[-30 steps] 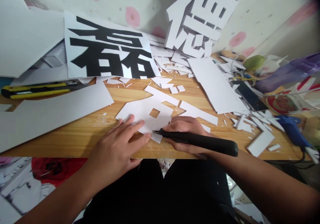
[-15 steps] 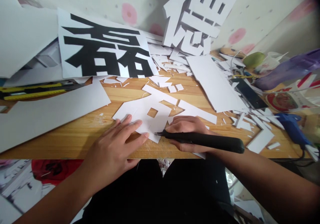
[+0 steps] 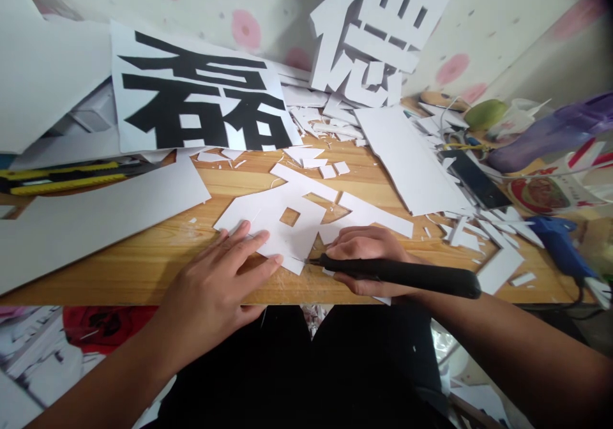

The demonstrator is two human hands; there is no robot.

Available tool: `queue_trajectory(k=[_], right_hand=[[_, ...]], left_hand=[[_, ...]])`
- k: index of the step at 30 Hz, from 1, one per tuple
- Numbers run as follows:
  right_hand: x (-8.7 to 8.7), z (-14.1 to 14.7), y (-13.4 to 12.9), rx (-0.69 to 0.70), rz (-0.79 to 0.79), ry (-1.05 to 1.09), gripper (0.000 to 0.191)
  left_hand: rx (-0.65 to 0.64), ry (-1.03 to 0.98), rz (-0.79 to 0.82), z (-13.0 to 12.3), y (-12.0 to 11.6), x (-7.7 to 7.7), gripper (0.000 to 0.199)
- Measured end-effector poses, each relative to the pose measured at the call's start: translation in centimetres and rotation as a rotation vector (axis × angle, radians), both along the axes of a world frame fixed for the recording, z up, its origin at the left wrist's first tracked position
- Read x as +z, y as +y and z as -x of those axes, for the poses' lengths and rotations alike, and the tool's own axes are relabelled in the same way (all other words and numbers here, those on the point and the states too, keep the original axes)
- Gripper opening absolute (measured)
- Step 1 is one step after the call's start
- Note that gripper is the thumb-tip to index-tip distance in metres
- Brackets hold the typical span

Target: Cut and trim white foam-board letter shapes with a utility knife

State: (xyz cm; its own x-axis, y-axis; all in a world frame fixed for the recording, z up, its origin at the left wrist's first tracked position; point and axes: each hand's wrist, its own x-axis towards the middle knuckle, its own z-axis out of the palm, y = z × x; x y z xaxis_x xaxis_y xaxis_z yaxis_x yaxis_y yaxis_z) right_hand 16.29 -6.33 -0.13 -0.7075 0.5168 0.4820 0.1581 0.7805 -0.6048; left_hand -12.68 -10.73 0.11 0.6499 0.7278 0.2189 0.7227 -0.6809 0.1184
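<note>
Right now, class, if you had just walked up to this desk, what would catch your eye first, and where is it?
The big black printed character sheet leans against the wall at the back left, with a tall white cut-out character standing to its right. At the near edge of the wooden desk, the left hand presses flat on a white cut-out shape while the right hand holds a black craft knife at its edge.

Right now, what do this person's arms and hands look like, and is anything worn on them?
Both forearms are bare, with no sleeves showing. The left hand and right hand wear no gloves, and no rings, watch or bracelets are visible. Fingernails look short and unpainted.
</note>
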Motion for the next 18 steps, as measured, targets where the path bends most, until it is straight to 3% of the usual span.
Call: queue_trajectory(k=[7,12,18], right_hand=[[-0.3,0.4,-0.4,-0.021,0.144,0.118,0.024],[-0.1,0.7,-1.8,-0.081,0.103,0.073,0.026],[-0.1,0.8,-3.8,-0.134,0.030,-0.015,0.029]], left_hand=[[-0.041,-0.051,-0.060,0.2,0.2,-0.9,0.053],[-0.048,-0.028,-0.112,0.1,0.3,-1.0,0.046],[-0.069,0.019,-0.170,0.1,0.4,-1.1,0.057]])
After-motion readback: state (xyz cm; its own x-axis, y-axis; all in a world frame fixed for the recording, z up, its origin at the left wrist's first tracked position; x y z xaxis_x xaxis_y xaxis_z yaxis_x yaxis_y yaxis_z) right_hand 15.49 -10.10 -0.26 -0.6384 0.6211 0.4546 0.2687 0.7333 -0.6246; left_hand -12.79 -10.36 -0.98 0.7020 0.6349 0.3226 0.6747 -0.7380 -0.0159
